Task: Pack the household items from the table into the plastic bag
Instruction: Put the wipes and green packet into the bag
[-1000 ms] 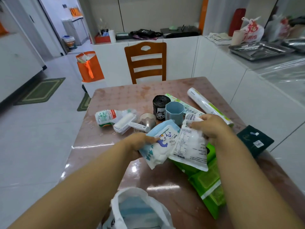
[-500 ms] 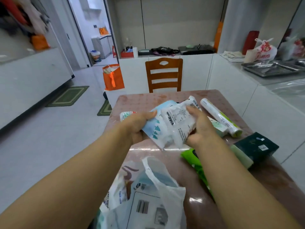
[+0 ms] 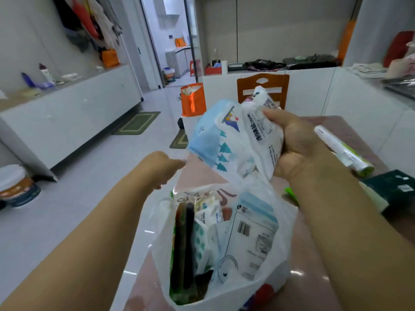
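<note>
My right hand (image 3: 298, 144) grips two soft packs together above the table: a blue-and-white pack (image 3: 211, 140) and a white printed pack (image 3: 262, 131). Both hang just over the open mouth of the white plastic bag (image 3: 161, 243), which stands at the table's near edge with several items inside. My left hand (image 3: 166, 167) is off the packs, to their lower left, close to the bag's left rim. Its fingers are curled, and whether they hold the rim is hidden.
On the pink table (image 3: 314, 277), to the right, lie a white-and-green roll (image 3: 341, 149), a dark green box (image 3: 390, 189) and a green pack (image 3: 290, 195) partly behind the bag. A wooden chair (image 3: 276, 84) stands beyond the table. An orange bag (image 3: 193, 99) sits on the floor.
The two packs were lifted off the table and brought over the bag. My left hand let go of them and dropped toward the bag's left side. The view tilted up.
</note>
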Demonstrator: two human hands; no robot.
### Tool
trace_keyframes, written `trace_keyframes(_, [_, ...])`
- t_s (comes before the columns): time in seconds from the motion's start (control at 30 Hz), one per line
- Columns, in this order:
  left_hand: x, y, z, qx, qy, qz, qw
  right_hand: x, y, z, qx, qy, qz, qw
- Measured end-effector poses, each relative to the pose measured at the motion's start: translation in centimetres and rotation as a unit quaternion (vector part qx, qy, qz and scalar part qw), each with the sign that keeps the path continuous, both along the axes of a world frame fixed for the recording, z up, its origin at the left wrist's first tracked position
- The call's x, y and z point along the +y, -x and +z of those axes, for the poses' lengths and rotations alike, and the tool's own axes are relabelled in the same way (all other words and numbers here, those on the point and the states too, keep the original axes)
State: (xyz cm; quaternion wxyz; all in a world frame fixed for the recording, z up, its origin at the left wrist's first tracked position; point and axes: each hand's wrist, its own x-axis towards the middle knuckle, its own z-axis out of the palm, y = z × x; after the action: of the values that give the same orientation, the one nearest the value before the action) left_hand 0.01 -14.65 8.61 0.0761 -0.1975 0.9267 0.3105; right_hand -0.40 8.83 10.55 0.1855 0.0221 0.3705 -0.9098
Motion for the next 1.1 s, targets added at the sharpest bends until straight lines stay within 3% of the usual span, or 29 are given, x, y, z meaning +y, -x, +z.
trace_keyframes(0.13, [-0.9, -2.4, -1.5, -0.086, 0.08, -0.027, 0.993, -2.6, -1.8, -2.0, -0.024, -0.035, 0.046, 0.998])
trace_keyframes(0.3, [-2.0, -3.7, -3.0, -0.155, 0.011, -0.015, 0.988, -4.0, -2.4, -5.1, -0.074, -0.131, 0.031, 0.988])
trace_keyframes(0.47, [-2.1, -4.2, -3.0, -0.124, -0.165, 0.003, 0.978, -3.7, -2.1, -6.8, -0.039, -0.23, 0.003, 0.972])
trace_keyframes(0.63, [-1.7, -5.2, -3.1, -0.139, -0.371, 0.008, 0.918, -3.1, -1.4, -7.4, -0.043, -0.299, 0.005, 0.953])
trace_keyframes(0.73, [-2.0, -5.2, -2.5, -0.083, -0.484, 0.026, 0.871, -3.7, -1.1, -7.8, -0.05, -0.307, 0.028, 0.95])
trace_keyframes(0.8, [-2.5, -4.9, -1.7, -0.005, -0.507, 0.053, 0.86, -5.2, -1.5, -8.2, -0.059, -0.321, 0.061, 0.943])
trace_keyframes(0.93, [-2.2, -4.8, -0.7, 0.05, -0.48, 0.081, 0.872, -8.6, -2.6, -9.9, -0.068, -0.371, 0.129, 0.917])
trace_keyframes(1.1, [-2.6, -4.9, -1.2, 0.063, -0.461, 0.107, 0.879, -5.6, -2.0, -9.6, -0.061, -0.366, 0.089, 0.924])
